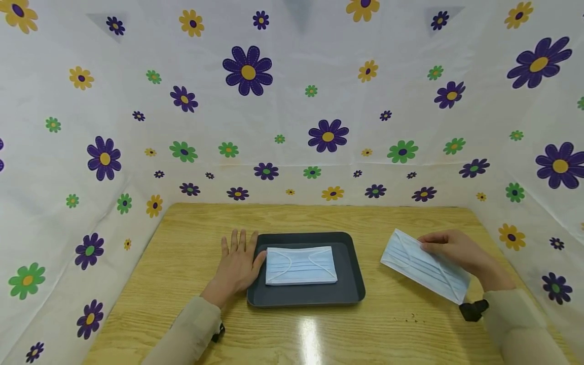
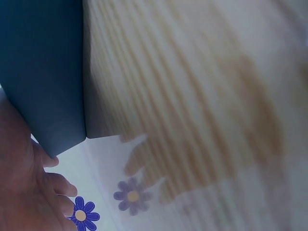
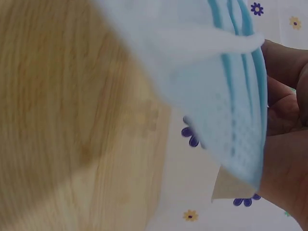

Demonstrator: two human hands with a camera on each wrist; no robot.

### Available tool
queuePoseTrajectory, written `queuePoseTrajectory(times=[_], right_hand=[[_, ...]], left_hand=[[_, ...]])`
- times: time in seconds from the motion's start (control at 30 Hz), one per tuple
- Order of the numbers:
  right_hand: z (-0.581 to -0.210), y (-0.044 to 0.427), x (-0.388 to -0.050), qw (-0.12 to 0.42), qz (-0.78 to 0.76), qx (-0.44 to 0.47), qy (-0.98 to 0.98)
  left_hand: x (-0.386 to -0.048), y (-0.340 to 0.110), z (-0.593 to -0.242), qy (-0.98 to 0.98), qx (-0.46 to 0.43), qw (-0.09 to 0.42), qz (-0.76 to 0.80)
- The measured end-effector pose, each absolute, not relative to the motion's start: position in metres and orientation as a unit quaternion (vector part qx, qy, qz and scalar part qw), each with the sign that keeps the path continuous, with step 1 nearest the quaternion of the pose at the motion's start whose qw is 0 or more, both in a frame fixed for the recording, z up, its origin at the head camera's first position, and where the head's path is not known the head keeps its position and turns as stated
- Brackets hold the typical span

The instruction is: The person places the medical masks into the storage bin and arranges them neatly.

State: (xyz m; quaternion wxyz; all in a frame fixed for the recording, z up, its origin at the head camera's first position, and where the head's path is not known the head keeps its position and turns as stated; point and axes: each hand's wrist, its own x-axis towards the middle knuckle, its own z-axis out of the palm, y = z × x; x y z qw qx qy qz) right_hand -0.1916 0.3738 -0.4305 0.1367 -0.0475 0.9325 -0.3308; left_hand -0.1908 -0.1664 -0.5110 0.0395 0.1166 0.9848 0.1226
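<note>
A dark grey tray (image 1: 315, 296) lies mid-table with a light blue face mask (image 1: 301, 268) flat inside it, ear loops showing on top. Fingers spread, my left hand (image 1: 237, 263) rests at the tray's left edge, the thumb touching its rim. In the left wrist view the tray's outer side (image 2: 43, 62) shows beside that hand (image 2: 24, 178). Right of the tray, my right hand (image 1: 461, 248) pinches a second blue face mask (image 1: 424, 263) by its upper long edge, holding it tilted above the table. The right wrist view shows this mask's pleats (image 3: 236, 86) close up.
The wooden table (image 1: 191, 223) is bordered by a white cloth (image 1: 283, 66) printed with flowers, behind and on both sides. A few small dark specks (image 1: 412, 318) lie on the table below the held mask. Light glares near the front.
</note>
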Motion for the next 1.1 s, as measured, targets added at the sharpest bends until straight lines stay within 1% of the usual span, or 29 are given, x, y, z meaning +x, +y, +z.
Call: queuePoseTrajectory(times=[0.23,0.57,0.9,1.1], right_hand=[[-0.427,0.354,-0.205,0.154,-0.338,-0.054,0.927],[-0.420,0.326,-0.217,0.165,-0.342,-0.067,0.923],[-0.418,0.279,-0.236,0.186,-0.361,-0.100,0.908],[-0.423,0.249,-0.248,0.201,-0.370,-0.101,0.901]], left_hand=[[-0.190,-0.166,-0.511,0.986,0.116,0.035,0.119],[-0.190,-0.165,-0.513,0.986,0.117,0.026,0.112],[-0.189,-0.168,-0.511,0.986,0.114,0.036,0.112],[-0.190,-0.168,-0.514,0.987,0.114,0.032,0.111]])
